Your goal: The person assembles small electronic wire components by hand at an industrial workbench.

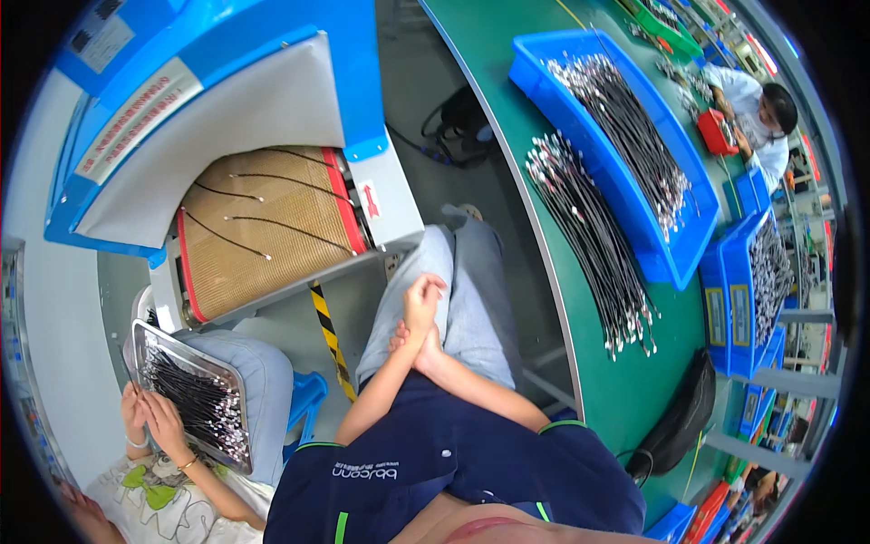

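Note:
Both my hands rest together over my lap, above my jeans. My left hand point(423, 301) lies farther out, its fingers curled in loosely with nothing seen in them. My right hand point(428, 352) is wrapped round my left wrist, fingertips showing on its left side. Neither hand touches a cable. Nearest on the left is a conveyor belt point(272, 218) with red edges, carrying several short black cables point(290, 188) with pale ends. To the right, a long bundle of black cables point(594, 245) lies on the green table point(598, 385).
A blue machine hood point(353, 72) covers the belt's far end. Blue bins point(684, 258) of cables stand on the right. At lower left, a co-worker's hands point(163, 424) work beside a metal tray point(237, 381) of cables. Another person point(766, 122) sits at far right.

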Available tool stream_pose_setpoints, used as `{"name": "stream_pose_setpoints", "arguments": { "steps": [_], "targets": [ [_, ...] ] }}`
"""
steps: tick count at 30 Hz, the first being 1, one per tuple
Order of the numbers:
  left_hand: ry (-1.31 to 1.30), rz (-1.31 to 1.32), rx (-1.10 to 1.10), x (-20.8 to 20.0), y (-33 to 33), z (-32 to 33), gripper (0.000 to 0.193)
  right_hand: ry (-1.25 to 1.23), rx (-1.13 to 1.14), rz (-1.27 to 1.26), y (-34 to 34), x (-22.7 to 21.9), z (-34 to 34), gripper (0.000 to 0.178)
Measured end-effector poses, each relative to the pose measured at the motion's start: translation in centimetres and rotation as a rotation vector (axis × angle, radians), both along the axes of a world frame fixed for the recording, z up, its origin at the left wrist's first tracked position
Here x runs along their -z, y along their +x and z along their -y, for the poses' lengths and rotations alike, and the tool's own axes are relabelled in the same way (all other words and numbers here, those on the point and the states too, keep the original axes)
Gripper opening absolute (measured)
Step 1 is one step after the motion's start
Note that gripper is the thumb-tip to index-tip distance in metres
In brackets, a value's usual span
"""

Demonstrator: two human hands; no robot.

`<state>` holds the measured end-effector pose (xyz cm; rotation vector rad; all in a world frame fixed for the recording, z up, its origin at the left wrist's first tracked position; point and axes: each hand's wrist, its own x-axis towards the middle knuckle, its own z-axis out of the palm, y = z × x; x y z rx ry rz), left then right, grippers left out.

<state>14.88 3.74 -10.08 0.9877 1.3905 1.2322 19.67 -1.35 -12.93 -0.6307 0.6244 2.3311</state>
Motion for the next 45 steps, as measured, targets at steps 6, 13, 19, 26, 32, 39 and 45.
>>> {"name": "stream_pose_setpoints", "arguments": {
  "steps": [6, 13, 19, 26, 32, 39, 45],
  "targets": [
    [0.078, 0.182, -0.26, -1.6, -0.5, -0.3, 0.017, 0.187, -0.118, 0.371, -0.4, -2.6, -1.4, 0.037],
    [0.209, 0.369, -0.181, -2.5, -1.1, -0.3, 0.015, 0.875, -0.336, 1.043, 1.0, -3.5, -2.8, 0.039],
    [0.104, -0.241, 0.22, 0.6, -4.2, 1.1, 0.016, 1.444, -0.392, 1.807, 8.2, -18.5, -8.2, 0.012],
    [0.298, -0.658, 0.451, 2.7, -2.9, 3.3, 0.014, 0.795, 0.036, 2.831, 18.5, -21.0, -12.9, 0.026],
    [0.259, -0.594, 0.451, 2.9, -3.5, 3.1, 0.014, 0.444, -0.482, 2.807, 17.7, -22.0, -12.8, 0.028],
    [0.225, -0.583, 0.463, 2.7, -3.6, 2.9, 0.016, 0.602, -0.338, 2.852, 19.3, -21.2, -13.0, 0.016],
    [0.266, -0.59, 0.444, 3.1, -3.6, 2.9, 0.014, 0.827, 0.113, 2.899, 20.3, -22.3, -12.5, 0.015]
  ]
}}
